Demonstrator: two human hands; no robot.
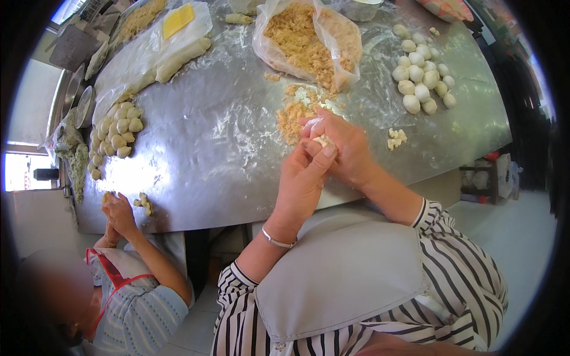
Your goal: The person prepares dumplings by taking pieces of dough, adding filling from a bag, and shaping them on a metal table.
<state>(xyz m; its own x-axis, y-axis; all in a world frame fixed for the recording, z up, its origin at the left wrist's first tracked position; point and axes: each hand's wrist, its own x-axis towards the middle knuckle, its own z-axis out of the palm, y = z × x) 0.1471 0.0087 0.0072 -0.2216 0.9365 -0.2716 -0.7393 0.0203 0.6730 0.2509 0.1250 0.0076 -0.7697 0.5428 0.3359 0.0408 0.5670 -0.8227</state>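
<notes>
Above the near edge of the metal table (209,178), my left hand (303,178) and my right hand (345,147) close together around a piece of pale dough (323,141). My left thumb presses at its top, and my fingers hide most of it. Just beyond the hands lies a heap of crumbly tan filling (291,120) with white flour beside it. A clear plastic bag (343,71) holding more of this filling (294,31) lies open behind the heap. Small dough scraps (396,139) rest to the right of my right hand.
Round white dough balls (416,73) sit grouped at the right. At the left are more balls (118,127), plastic-covered dough rolls (178,62) and a yellow scraper (178,21). A co-worker's hands (119,216) work at the near left, by dough scraps (143,204).
</notes>
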